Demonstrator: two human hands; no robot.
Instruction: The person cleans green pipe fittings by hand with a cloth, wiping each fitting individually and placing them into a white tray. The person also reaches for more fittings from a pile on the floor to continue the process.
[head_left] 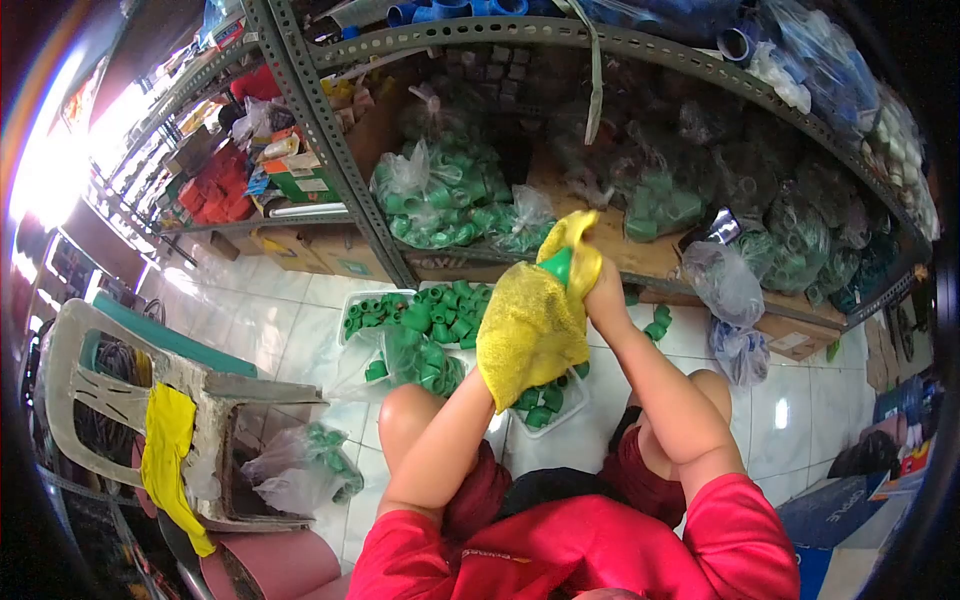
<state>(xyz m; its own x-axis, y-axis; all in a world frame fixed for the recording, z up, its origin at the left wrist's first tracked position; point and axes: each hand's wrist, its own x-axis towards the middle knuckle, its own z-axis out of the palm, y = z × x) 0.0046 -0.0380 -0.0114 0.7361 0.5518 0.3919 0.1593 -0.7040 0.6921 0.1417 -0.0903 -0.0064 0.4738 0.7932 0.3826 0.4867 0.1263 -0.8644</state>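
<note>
I sit low before a metal shelf. My left hand (500, 365) is hidden under a yellow cloth (530, 320) that drapes over it. My right hand (603, 288) grips the upper part of the cloth, which wraps a green pipe fitting (558, 265). Only the fitting's top pokes out of the cloth. Below my hands, trays of green fittings (440, 310) stand on the white tiled floor.
A perforated metal shelf (340, 150) holds bags of green fittings (435, 195) and cardboard boxes. Clear plastic bags (725, 285) lie at right. A worn plastic chair (120, 400) with a yellow rag (170, 450) stands at left, with a bag of fittings (310, 465) beside it.
</note>
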